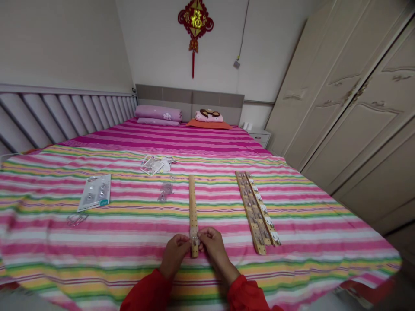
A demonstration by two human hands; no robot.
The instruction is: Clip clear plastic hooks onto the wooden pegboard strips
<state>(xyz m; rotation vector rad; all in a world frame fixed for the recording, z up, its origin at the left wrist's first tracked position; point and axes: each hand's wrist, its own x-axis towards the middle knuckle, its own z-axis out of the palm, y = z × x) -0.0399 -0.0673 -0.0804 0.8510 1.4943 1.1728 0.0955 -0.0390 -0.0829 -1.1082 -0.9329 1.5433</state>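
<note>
A long wooden strip with a row of holes (193, 203) lies lengthwise on the striped bedspread (129, 224). My left hand (175, 252) and my right hand (212, 244) meet at its near end, fingers pinched together on a small clear hook piece (194, 235) pressed against the strip. Both sleeves are red. Two more wooden strips (257, 211) fitted with a row of hooks lie side by side to the right.
A card pack of hooks (95, 192) lies at the left, a loose metal clip (76, 219) below it. Opened clear packaging (155, 165) and loose hooks (165, 191) sit mid-bed. Pillows (158, 114) at the headboard, wardrobe (356, 108) on the right.
</note>
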